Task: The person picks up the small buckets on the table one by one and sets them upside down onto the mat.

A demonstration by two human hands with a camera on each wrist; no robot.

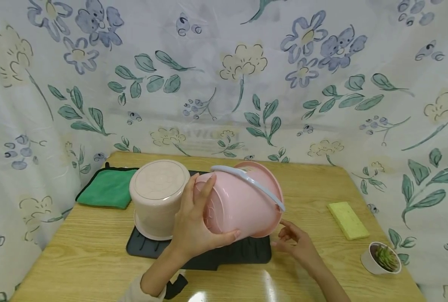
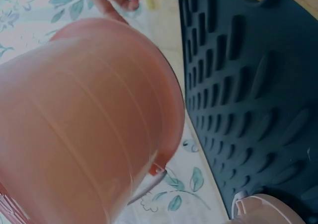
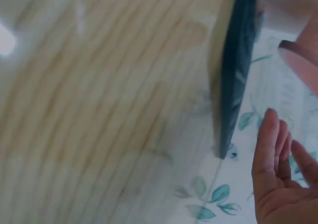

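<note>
A pink bucket (image 1: 246,205) lies tilted on its side above the dark ridged mat (image 1: 242,253), its mouth turned to the right. My left hand (image 1: 193,230) grips it at the base end, thumb below and fingers above. The pale blue handle (image 1: 254,183) lies across the bucket's upper side near the rim. Just right of the rim, my right hand (image 1: 299,247) holds nothing, its fingers loosely bent; the right wrist view shows this hand (image 3: 283,184) too. To the left, a beige bucket (image 1: 159,180) stands upside down on the mat.
A green cloth (image 1: 108,188) with black edging lies at the back left. On the right are a yellow sponge (image 1: 347,220) and a small potted succulent (image 1: 382,259). A floral curtain (image 1: 208,92) hangs behind the wooden table (image 1: 310,184).
</note>
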